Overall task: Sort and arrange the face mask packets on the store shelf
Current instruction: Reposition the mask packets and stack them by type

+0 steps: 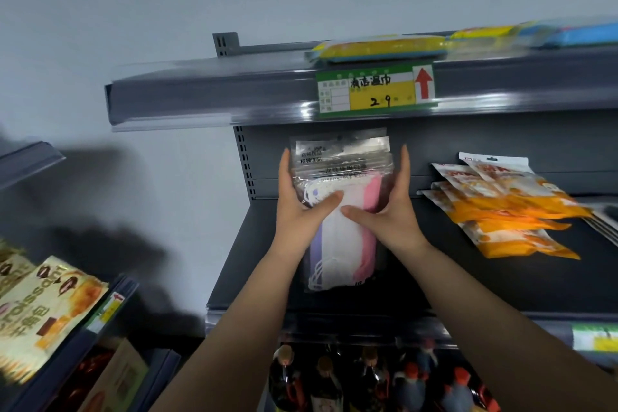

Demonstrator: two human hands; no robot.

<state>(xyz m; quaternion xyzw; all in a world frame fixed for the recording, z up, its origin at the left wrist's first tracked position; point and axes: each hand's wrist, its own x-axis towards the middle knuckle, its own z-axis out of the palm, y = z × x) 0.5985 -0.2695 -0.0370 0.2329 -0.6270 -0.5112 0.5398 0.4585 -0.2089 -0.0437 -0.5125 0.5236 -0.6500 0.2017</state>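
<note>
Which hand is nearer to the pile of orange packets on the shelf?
Right. The right hand holds the mask packets' right side, toward the orange packets; the left hand holds their far side.

You stand in a shop: grey metal shelves (pixel 214 100) carry a handwritten price label (pixel 376 90), with orange snack packets (pixel 508 211) below the label and bottles (pixel 384 378) lower still.
</note>
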